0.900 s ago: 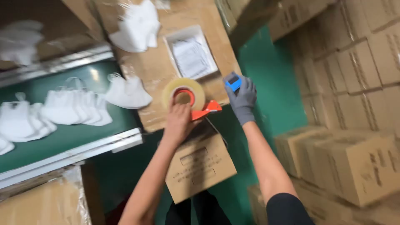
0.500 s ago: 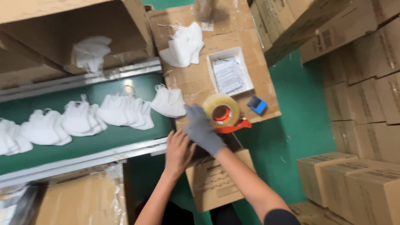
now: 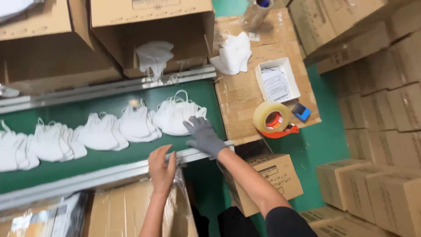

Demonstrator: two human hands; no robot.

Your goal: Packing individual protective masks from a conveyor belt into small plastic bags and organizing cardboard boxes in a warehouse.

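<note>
Head view: gloved right hand [image 3: 202, 137] on the nearest mask stack [image 3: 175, 116], bare left hand [image 3: 161, 169] at the belt [image 3: 109, 151] rail.

The right hand rests flat and open on the stack's near edge, gripping nothing; the left hangs open over the rail, also empty. The stack lies at the belt's right end, just beside the cardboard-topped table [image 3: 245, 94]. The masks look soft, light and loosely piled, likely to slide apart; best pinched together across the folded middle, not by the loops. Half a second ago both hands were at the tape roll [image 3: 272, 116]; now it sits untouched on the table.
</note>
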